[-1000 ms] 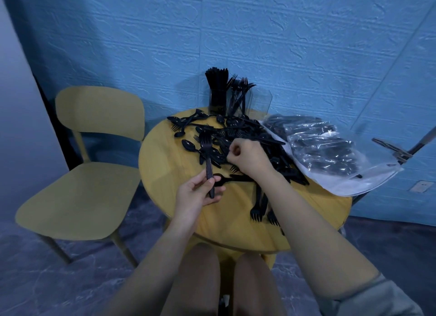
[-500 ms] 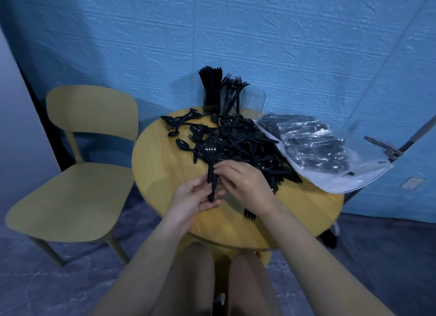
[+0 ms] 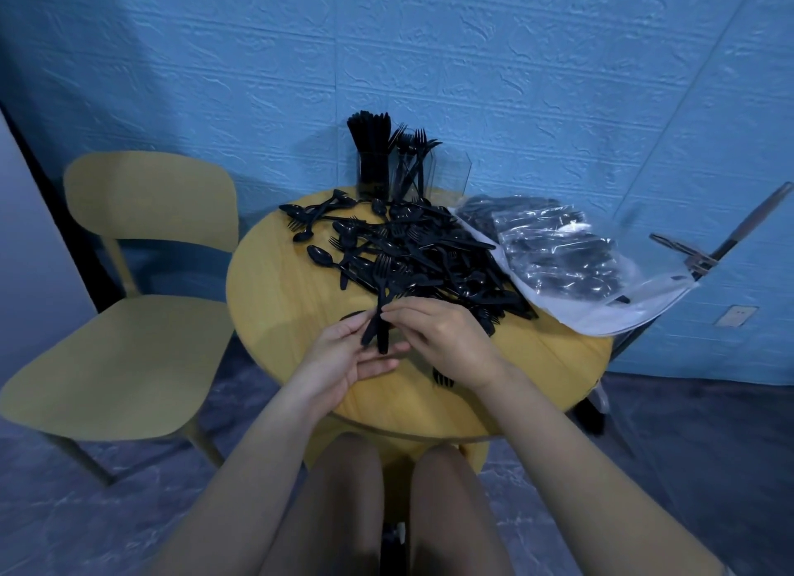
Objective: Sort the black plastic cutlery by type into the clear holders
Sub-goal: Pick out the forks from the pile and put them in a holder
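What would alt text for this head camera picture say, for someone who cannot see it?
Two hands, left hand and right hand, hold black forks over a round yellow table piled with black cutlery; clear holders stand behind.

no readable text, labels or numbers

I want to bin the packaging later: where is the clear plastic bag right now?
In the head view the clear plastic bag lies on the right side of the round table, overhanging its edge, just right of the loose cutlery pile.
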{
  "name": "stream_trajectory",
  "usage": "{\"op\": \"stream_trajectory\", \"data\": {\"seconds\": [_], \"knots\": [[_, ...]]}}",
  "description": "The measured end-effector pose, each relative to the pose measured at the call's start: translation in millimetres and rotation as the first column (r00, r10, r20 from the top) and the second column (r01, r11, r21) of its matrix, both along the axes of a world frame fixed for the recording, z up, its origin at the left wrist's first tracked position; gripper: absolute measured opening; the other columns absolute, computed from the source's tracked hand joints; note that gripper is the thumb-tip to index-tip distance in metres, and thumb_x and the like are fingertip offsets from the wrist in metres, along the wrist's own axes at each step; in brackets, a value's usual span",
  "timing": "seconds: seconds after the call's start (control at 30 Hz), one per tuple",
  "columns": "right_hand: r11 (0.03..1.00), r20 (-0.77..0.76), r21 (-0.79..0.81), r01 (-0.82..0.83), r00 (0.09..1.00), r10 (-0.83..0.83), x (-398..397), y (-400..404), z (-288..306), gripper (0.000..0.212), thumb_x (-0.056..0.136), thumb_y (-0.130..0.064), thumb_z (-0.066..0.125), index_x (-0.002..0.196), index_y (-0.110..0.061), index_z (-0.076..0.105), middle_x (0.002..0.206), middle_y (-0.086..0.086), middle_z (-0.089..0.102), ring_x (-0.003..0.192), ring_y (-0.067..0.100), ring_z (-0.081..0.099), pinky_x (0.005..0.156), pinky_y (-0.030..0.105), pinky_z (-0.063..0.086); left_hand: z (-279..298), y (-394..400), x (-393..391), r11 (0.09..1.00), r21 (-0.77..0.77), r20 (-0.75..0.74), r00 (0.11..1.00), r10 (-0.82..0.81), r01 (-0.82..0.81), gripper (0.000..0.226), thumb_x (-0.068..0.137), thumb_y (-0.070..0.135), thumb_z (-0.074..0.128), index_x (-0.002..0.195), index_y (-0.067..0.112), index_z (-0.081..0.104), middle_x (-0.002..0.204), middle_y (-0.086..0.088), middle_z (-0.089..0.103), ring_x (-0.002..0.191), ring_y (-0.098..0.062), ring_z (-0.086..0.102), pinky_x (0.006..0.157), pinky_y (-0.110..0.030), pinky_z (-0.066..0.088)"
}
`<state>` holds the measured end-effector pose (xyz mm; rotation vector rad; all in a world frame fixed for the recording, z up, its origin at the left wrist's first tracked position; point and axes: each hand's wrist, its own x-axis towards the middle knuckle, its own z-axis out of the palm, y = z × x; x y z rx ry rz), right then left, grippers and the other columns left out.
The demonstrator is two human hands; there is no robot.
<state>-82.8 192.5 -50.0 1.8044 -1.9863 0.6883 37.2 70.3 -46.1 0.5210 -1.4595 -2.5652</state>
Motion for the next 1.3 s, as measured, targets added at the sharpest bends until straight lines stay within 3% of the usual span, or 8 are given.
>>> {"op": "stream_trajectory", "data": {"seconds": [0.23,0.4,0.57,0.67,0.8,1.07,1.2,1.3], "knots": [[1.0,0.051,0.001,-0.003,0.999,0.003,-5,13,0,0.027,0.085,-0.002,0.064,0.112,-0.007,0.068,0.114,0.004,0.068,0.106,0.017,0.065,0.087,0.033,0.055,4,2,-1,0.995,0.079,-0.048,0.997,-0.055,0.059,0.024,0.098,0.012,0.042,0.11,0.002,0.061,0.101,-0.016,0.072,0.092,-0.03,0.07,0.076,-0.032,0.059],[1.0,0.147,-0.029,0.009,0.989,-0.005,-5,22,3,0.023,0.088,-0.005,0.061,0.109,-0.007,0.07,0.112,0.004,0.069,0.107,0.015,0.064,0.091,0.031,0.053,4,5,-4,0.984,0.151,-0.05,0.995,-0.091,0.098,0.031,0.096,0.019,0.044,0.116,0.001,0.058,0.104,-0.016,0.071,0.09,-0.026,0.071,0.071,-0.03,0.059],[0.995,0.397,-0.026,0.092,0.915,-0.074,-11,34,26,0.021,0.09,-0.004,0.061,0.107,-0.009,0.072,0.109,0.001,0.07,0.105,0.009,0.062,0.096,0.02,0.046,2,7,-6,0.989,0.114,-0.044,0.995,-0.095,0.099,0.038,0.082,0.007,0.055,0.12,0.004,0.06,0.096,-0.007,0.072,0.073,-0.011,0.069,0.06,-0.022,0.058],[0.965,0.199,0.199,0.173,0.957,-0.213,-35,54,32,0.019,0.09,-0.003,0.06,0.103,-0.009,0.072,0.104,0.002,0.069,0.1,0.018,0.062,0.089,0.029,0.048,-1,5,-6,0.994,0.074,-0.035,0.997,-0.073,0.075,0.032,0.09,0.002,0.051,0.12,0.002,0.061,0.094,-0.004,0.072,0.075,-0.01,0.068,0.062,-0.022,0.058],[0.908,-0.102,0.393,0.143,0.989,-0.111,-42,62,18,0.022,0.08,-0.004,0.071,0.101,-0.011,0.073,0.098,0.005,0.068,0.09,0.025,0.063,0.074,0.04,0.054,-4,4,-6,0.996,0.084,-0.041,0.999,-0.036,0.039,0.03,0.092,0.0,0.049,0.119,0.005,0.061,0.097,-0.003,0.072,0.074,-0.009,0.069,0.061,-0.023,0.058],[0.933,-0.32,0.351,0.072,0.946,0.047,-45,50,10,0.023,0.074,0.002,0.074,0.095,-0.008,0.072,0.087,0.006,0.067,0.075,0.025,0.063,0.063,0.038,0.055,-5,4,-4,0.994,0.112,-0.078,0.997,-0.005,0.014,0.029,0.09,0.001,0.051,0.115,0.01,0.062,0.1,-0.005,0.072,0.076,-0.009,0.068,0.066,-0.023,0.059],[0.982,-0.184,0.152,0.112,0.979,-0.083,-40,60,6,0.024,0.08,0.002,0.068,0.102,-0.006,0.071,0.099,0.006,0.069,0.084,0.023,0.067,0.072,0.034,0.057,-7,5,-1,0.994,0.111,-0.099,0.995,0.001,0.01,0.034,0.079,0.006,0.057,0.112,0.01,0.063,0.099,-0.006,0.072,0.078,-0.011,0.069,0.065,-0.024,0.059],[0.949,0.203,-0.107,0.298,0.94,-0.273,-32,68,2,0.02,0.086,-0.002,0.064,0.103,-0.008,0.071,0.101,0.002,0.068,0.093,0.014,0.064,0.086,0.028,0.053,-8,5,0,0.994,0.107,-0.106,0.994,0.004,0.007,0.037,0.075,0.007,0.058,0.112,0.008,0.063,0.098,-0.006,0.072,0.078,-0.012,0.069,0.063,-0.024,0.059]]}}
